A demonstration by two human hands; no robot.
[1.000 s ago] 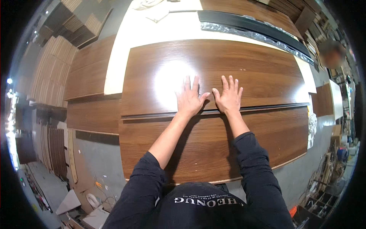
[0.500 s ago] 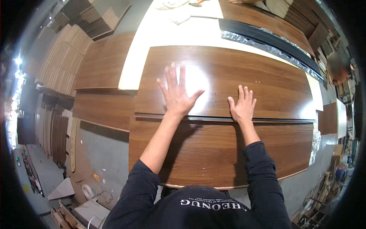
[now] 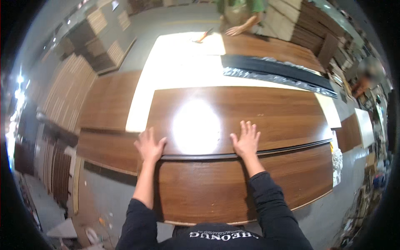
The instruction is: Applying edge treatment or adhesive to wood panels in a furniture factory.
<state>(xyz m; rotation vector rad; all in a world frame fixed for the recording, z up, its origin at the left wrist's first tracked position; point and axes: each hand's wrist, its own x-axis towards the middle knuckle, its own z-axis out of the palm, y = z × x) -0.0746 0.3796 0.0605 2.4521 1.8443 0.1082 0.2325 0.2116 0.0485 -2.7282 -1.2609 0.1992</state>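
A brown wood-grain panel (image 3: 283,112) with a dark strip (image 3: 200,157) along its near edge lies in front of me. My left hand (image 3: 150,146) rests near its near left corner, fingers spread. Farther right, my right hand (image 3: 246,139) lies flat on the same panel just beyond the strip, fingers apart. Neither hand grips anything. Nearer to me, a second brown panel (image 3: 233,191) lies beneath my forearms.
Behind the panel are long black strips (image 3: 275,73) in clear plastic wrap on a pale sheet (image 3: 179,62). An orange-handled tool (image 3: 203,36) lies there. Across the table stands a person in green (image 3: 246,16), a hand on another panel. Stacked boards (image 3: 66,96) stand at left.
My left hand has moved left and nearer to me, toward the panel's corner. The right hand stays near the strip. My view has tilted up, bringing more of the person across into sight.
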